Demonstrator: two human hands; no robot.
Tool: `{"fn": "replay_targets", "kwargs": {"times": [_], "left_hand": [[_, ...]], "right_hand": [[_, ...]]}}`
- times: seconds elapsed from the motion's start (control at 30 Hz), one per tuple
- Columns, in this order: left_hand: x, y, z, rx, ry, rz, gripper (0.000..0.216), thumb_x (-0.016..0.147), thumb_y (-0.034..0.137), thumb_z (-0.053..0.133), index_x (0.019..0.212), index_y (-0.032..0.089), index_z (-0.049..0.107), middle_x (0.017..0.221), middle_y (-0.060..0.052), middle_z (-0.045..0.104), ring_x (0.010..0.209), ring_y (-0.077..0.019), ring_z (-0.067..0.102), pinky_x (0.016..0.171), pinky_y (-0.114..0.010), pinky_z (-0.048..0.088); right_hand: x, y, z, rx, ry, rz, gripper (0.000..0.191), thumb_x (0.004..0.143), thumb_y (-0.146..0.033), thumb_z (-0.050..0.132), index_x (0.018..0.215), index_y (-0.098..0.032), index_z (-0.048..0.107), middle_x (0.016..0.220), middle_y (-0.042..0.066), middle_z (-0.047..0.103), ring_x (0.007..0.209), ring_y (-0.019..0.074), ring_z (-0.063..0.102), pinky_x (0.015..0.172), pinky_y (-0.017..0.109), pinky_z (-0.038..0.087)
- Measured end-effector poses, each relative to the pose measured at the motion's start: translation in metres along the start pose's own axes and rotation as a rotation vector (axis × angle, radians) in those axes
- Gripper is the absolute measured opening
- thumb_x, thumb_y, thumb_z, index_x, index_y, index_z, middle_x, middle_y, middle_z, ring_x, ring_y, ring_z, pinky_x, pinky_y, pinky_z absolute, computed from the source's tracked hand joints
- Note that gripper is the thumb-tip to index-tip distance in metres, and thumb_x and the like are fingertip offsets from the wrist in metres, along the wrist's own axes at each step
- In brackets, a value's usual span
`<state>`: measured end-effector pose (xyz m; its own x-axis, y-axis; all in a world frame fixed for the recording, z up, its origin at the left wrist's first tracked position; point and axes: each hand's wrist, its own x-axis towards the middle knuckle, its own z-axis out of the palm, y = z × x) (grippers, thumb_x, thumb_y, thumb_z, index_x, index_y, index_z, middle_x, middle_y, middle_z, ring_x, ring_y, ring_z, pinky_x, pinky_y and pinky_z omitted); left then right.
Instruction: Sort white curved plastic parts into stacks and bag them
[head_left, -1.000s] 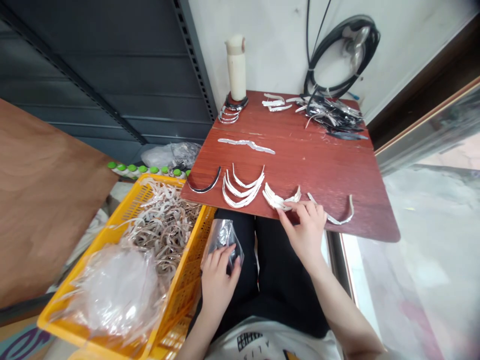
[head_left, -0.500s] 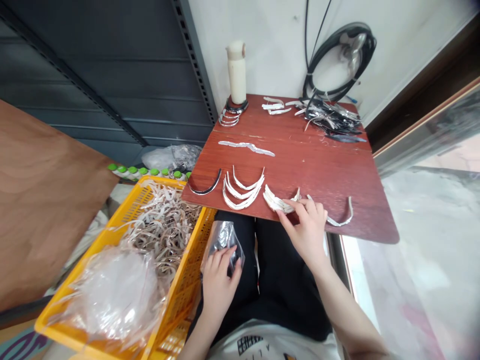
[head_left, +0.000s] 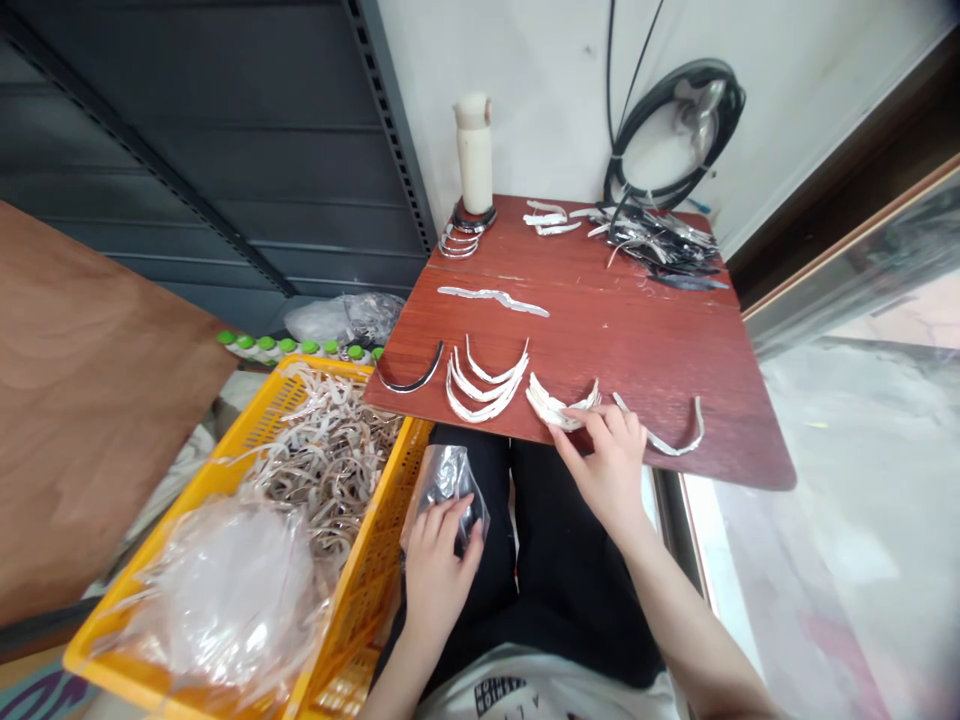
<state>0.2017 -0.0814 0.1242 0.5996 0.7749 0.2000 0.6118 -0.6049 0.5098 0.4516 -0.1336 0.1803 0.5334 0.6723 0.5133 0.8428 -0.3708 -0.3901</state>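
My right hand (head_left: 609, 462) rests at the near edge of the red-brown table (head_left: 622, 330), fingers pinched on a stack of white curved strips (head_left: 556, 404). My left hand (head_left: 436, 560) is down on my lap, fingers closed on a small clear plastic bag (head_left: 444, 475) beside the yellow basket (head_left: 375, 560). Another fan of white curved strips (head_left: 484, 378) lies left of my right hand, and a single curved strip (head_left: 679, 437) lies to its right.
The yellow basket holds several loose curved strips (head_left: 322, 450) and crumpled clear plastic (head_left: 232, 580). On the table: a dark curved strip (head_left: 411, 374), a long wavy strip (head_left: 495, 298), a dark pile (head_left: 660, 240), a white bottle (head_left: 474, 152). A wooden board (head_left: 82, 400) stands left.
The view has tilted slightly down. My right hand has shifted a little toward the stack of strips; my left hand stays on the bag.
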Motion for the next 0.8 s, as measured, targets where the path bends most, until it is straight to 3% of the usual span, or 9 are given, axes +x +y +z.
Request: {"fn": "replay_targets", "kwargs": {"times": [0.2, 0.43, 0.8], "left_hand": [[0.0002, 0.0004, 0.0004, 0.006, 0.008, 0.002, 0.030, 0.092, 0.032, 0.057, 0.121, 0.026, 0.061, 0.109, -0.006, 0.066, 0.105, -0.0240, 0.060, 0.093, -0.042, 0.048], [0.0000, -0.0002, 0.0011, 0.007, 0.006, -0.001, 0.031, 0.091, 0.032, 0.057, 0.121, 0.026, 0.061, 0.109, -0.006, 0.066, 0.105, -0.0243, 0.060, 0.094, -0.042, 0.048], [0.0007, 0.0007, 0.0007, 0.001, 0.006, -0.004, 0.030, 0.092, 0.033, 0.057, 0.121, 0.026, 0.061, 0.109, -0.006, 0.066, 0.105, -0.0242, 0.060, 0.094, -0.042, 0.047]], "right_hand": [[0.0002, -0.0007, 0.0003, 0.018, 0.007, -0.003, 0.020, 0.091, -0.041, 0.061, 0.099, -0.025, 0.068, 0.089, 0.004, 0.062, 0.089, 0.0229, 0.052, 0.081, 0.037, 0.035], [0.0053, 0.0044, -0.0036, -0.001, -0.009, -0.005, 0.023, 0.093, -0.041, 0.058, 0.107, -0.026, 0.069, 0.102, 0.007, 0.063, 0.096, 0.0249, 0.052, 0.080, 0.037, 0.033], [0.0060, 0.0014, -0.0022, -0.009, -0.002, -0.024, 0.022, 0.092, -0.040, 0.060, 0.105, -0.025, 0.069, 0.098, 0.006, 0.062, 0.093, 0.0236, 0.051, 0.079, 0.036, 0.033]]}}
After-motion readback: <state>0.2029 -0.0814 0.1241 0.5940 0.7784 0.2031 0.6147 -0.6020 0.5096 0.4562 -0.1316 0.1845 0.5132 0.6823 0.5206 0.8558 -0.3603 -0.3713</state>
